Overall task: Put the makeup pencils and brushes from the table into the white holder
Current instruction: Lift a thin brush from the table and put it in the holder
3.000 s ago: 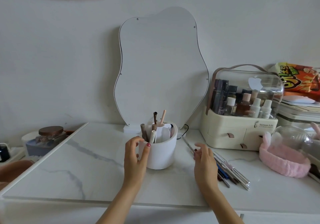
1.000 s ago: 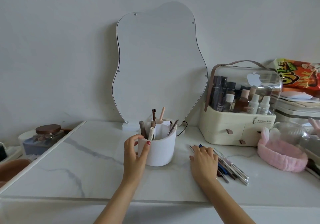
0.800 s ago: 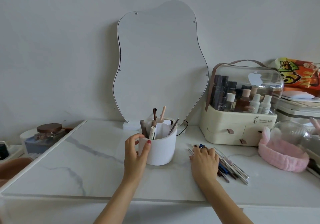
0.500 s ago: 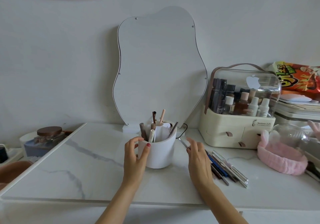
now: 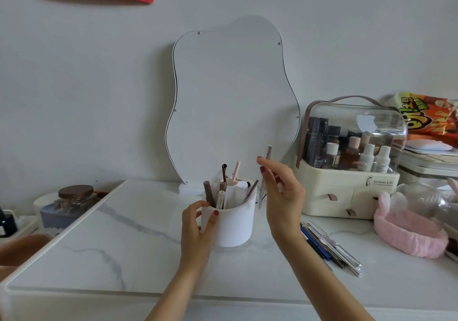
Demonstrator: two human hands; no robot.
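Observation:
The white holder [image 5: 234, 226] stands on the marble table [image 5: 138, 248] with several pencils and brushes upright in it. My left hand [image 5: 198, 229] grips the holder's left side. My right hand [image 5: 282, 196] is raised just right of the holder's rim and pinches a thin silver makeup pencil [image 5: 268, 152], held nearly upright with its lower tip beside the rim. A heap of several pencils [image 5: 329, 246], silver, blue and dark, lies on the table to the right of the holder.
A wavy mirror [image 5: 230, 102] leans on the wall behind the holder. A cream cosmetics case [image 5: 347, 191] with a clear lid stands at the right, a pink headband [image 5: 411, 231] beside it. A lidded glass jar [image 5: 74, 199] sits off the table's left edge.
My right hand took a silver pencil from the heap and lifted it up beside the holder's rim. My left hand stayed on the holder.

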